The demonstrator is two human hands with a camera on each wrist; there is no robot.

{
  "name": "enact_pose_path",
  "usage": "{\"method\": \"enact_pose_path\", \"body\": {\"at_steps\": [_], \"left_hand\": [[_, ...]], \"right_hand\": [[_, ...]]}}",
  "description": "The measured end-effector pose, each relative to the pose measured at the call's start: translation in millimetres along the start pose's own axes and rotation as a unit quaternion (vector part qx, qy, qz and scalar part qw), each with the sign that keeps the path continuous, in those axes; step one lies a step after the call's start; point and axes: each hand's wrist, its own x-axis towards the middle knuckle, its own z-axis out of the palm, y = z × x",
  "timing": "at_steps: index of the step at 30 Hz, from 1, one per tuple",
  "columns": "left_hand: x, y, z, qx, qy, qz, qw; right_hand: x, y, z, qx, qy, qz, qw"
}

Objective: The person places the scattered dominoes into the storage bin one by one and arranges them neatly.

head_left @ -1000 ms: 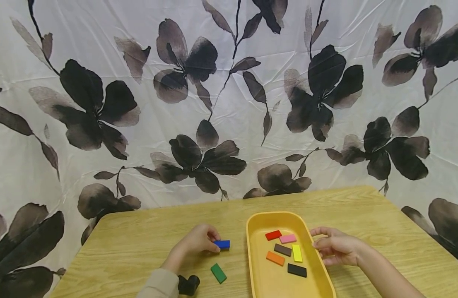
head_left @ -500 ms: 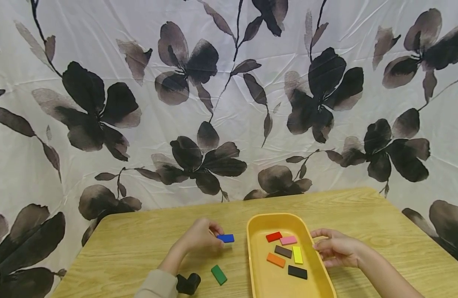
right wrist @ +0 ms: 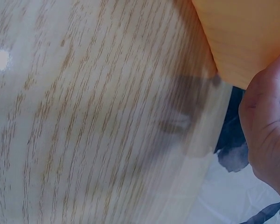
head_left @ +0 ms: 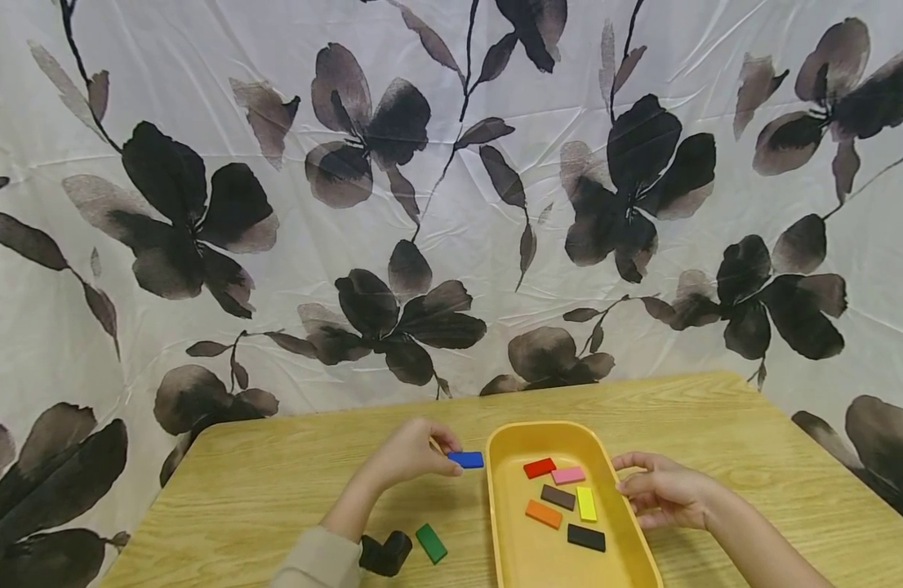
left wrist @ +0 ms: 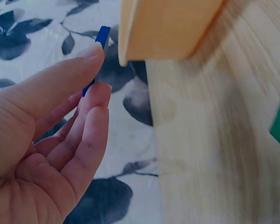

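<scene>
My left hand (head_left: pixel 411 452) pinches a small flat blue block (head_left: pixel 469 460) between thumb and fingers, just left of the yellow tray (head_left: pixel 491 523) and above the table. In the left wrist view the blue block (left wrist: pixel 102 35) stands out past the thumb tip. My right hand (head_left: pixel 668 490) rests its fingertips against the tray's right side. The right wrist view has a finger of the right hand (right wrist: pixel 266 102) against the tray's outer wall (right wrist: pixel 247 37). Inside the tray lie red (head_left: pixel 540 468), pink (head_left: pixel 568 475), brown (head_left: pixel 558 497), yellow (head_left: pixel 586 504), orange (head_left: pixel 543 514) and black blocks (head_left: pixel 586 537).
A green block (head_left: pixel 431 543) lies on the wooden table (head_left: pixel 275 490) between the left forearm and the tray. Something black (head_left: pixel 386 554), apparently the wrist camera, sits by the left sleeve (head_left: pixel 319 559). A floral cloth (head_left: pixel 451 204) hangs behind the table.
My left hand has lifted the blue block and carried it right and away from me, to the tray's left rim. My right hand stays at the tray's side.
</scene>
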Motion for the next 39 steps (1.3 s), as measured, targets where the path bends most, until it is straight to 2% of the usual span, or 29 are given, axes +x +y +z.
{"method": "enact_pose_path", "body": {"at_steps": [9,13,23,32,39], "left_hand": [[13.3,22.8,8.5,0.003,0.009,0.007,0.9999],[18.7,31.3,12.6,-0.001,0.003,0.016,0.9999],[33.4,53.9,23.8,0.039,-0.063,0.065,0.9951],[39.9,69.9,40.5,0.027,-0.116,0.058,0.9911],[46.9,80.7,62.6,0.059,-0.143,0.061,0.9861]], "right_hand": [[1,1,0,-0.004,0.002,-0.002,1.0],[1,2,0,-0.004,0.005,0.0,1.0],[2,1,1,-0.007,0.01,0.003,1.0],[3,1,2,-0.009,0.021,0.005,1.0],[2,1,1,-0.008,0.018,0.0,1.0]]}}
